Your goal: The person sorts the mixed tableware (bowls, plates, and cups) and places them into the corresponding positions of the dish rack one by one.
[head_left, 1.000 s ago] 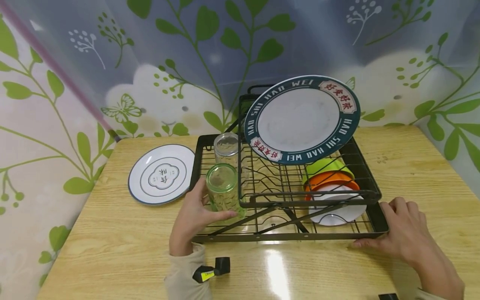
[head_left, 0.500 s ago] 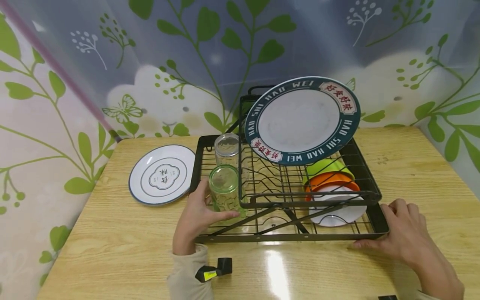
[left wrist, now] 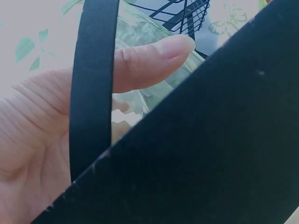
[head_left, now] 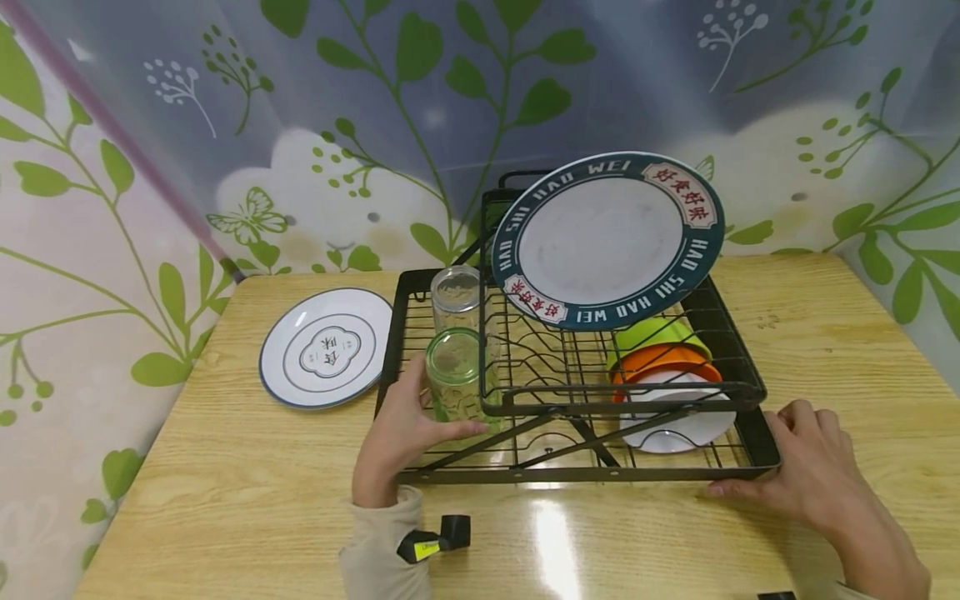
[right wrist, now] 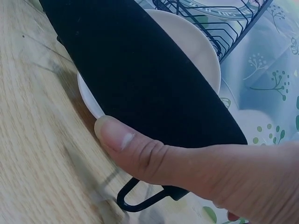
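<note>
My left hand (head_left: 401, 433) holds an upside-down green drinking glass (head_left: 459, 396) at the left of the lower tier of a black two-tier dish rack (head_left: 517, 476). In the left wrist view its thumb lies across the glass (left wrist: 135, 28), partly behind a black bar; the other fingers are mostly hidden. Just behind stands a clear glass (head_left: 455, 292), also upside down. At the rack's right front corner, my right hand (head_left: 813, 467) grips the frame, thumb in front. The right wrist view shows that thumb against the black end panel (right wrist: 140, 70).
A large green-rimmed plate (head_left: 600, 242) leans on the upper tier. Below it, a lime bowl (head_left: 652, 333), an orange bowl (head_left: 663, 360) and a white dish (head_left: 675, 421) sit at the lower right. A blue-rimmed plate (head_left: 285, 358) lies on the wooden table (head_left: 247, 500), left of the rack.
My left hand has shifted slightly to the right with the green glass, deeper into the rack. The right hand keeps its grip on the corner.
</note>
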`<action>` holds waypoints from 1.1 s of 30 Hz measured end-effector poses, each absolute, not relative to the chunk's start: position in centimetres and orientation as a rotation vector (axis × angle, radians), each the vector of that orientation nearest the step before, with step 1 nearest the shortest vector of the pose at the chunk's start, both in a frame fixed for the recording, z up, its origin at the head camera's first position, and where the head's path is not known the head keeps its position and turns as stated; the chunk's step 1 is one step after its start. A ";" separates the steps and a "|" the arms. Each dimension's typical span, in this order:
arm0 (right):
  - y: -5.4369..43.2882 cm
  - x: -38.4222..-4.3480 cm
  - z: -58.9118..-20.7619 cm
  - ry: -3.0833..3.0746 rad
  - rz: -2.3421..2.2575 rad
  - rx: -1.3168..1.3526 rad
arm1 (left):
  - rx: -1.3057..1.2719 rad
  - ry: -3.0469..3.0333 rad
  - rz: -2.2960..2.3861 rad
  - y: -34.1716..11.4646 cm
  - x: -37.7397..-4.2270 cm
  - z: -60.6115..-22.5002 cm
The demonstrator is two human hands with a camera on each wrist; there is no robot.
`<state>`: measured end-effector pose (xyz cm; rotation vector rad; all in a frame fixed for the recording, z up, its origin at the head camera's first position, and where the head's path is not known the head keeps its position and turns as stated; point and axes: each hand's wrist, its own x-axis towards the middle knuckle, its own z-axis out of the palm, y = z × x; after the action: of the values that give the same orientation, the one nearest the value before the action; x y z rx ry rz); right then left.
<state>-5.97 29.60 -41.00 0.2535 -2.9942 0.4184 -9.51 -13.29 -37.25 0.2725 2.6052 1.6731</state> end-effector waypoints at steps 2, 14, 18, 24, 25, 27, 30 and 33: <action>29.6 -6.0 -41.0 -2.995 0.420 0.253 | 0.274 2.601 1.673 -13.3 -9.5 -37.2; 29.5 -6.0 -40.8 -3.002 0.405 0.248 | 0.244 2.551 1.665 -13.7 -9.2 -37.2; 29.5 -6.0 -40.8 -3.001 0.407 0.246 | 0.257 2.451 1.774 -14.5 -8.9 -37.1; 29.5 -6.0 -40.8 -3.017 0.424 0.247 | -0.038 2.264 2.156 -16.5 -8.2 -36.7; 29.5 -6.0 -40.8 -3.021 0.422 0.245 | -0.138 2.235 2.236 -16.7 -8.1 -36.6; 29.6 -6.0 -40.8 -3.034 0.424 0.241 | -0.328 2.151 2.406 -17.1 -8.1 -36.5; 29.6 -6.0 -40.8 -3.053 0.426 0.236 | -0.547 1.962 2.650 -17.4 -8.2 -36.6; 29.6 -6.0 -40.8 -3.054 0.429 0.237 | -0.669 1.782 2.798 -17.9 -8.3 -37.2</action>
<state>-5.99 29.62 -40.83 0.2371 -3.0540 0.4294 -8.28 -17.92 -37.24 -0.6689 1.7824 2.7980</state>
